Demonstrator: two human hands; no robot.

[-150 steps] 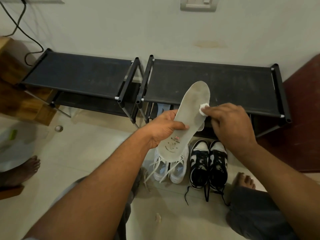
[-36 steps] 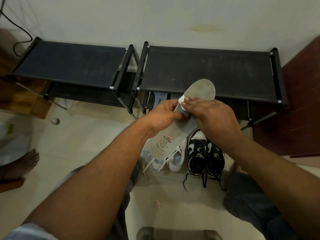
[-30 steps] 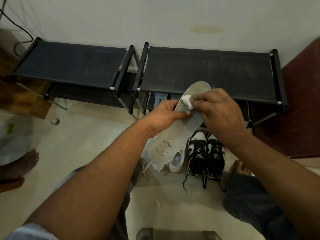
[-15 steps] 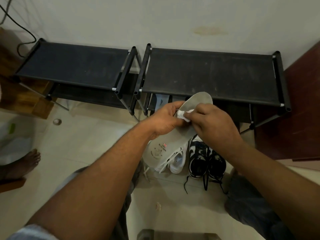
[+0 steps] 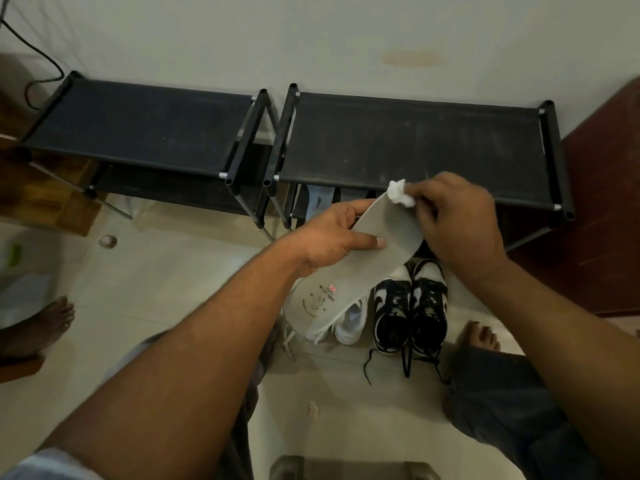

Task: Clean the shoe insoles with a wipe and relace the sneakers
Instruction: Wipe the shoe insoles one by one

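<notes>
I have the left hand (image 5: 332, 237) gripping the insole (image 5: 349, 271) about midway along its length: the thumb lies flat across the grey upper face, and the fingers curl round the far edge and behind it. The insole is held in the air, slanted. Its heel end, with a printed mark and a small flag, is low and nearer me. Its toe end is raised toward the front rail of the right shoe rack (image 5: 415, 143).

The right hand (image 5: 460, 223) has its fingers curled in, pinching a crumpled white wipe (image 5: 400, 192) at the fingertips. The wipe touches the toe end of the insole, right at its upper edge. The rest of that hand hangs over the insole's right side, and I cannot tell whether the palm touches it.

On the floor (image 5: 156, 271), just in front of the right rack's front edge, stand the white sneakers (image 5: 353, 318), partly hidden under the insole's heel end. The black-and-white sneakers (image 5: 412, 306) stand just beside them on the right, toes toward the rack, with loose black laces trailing over the floor toward me. A bare foot (image 5: 479, 336) rests near their right side.

The left shoe rack (image 5: 138, 126) stands just beside the right one, both against the wall. Something pale with print lies on the right rack's lower shelf; I cannot make out what it is.
</notes>
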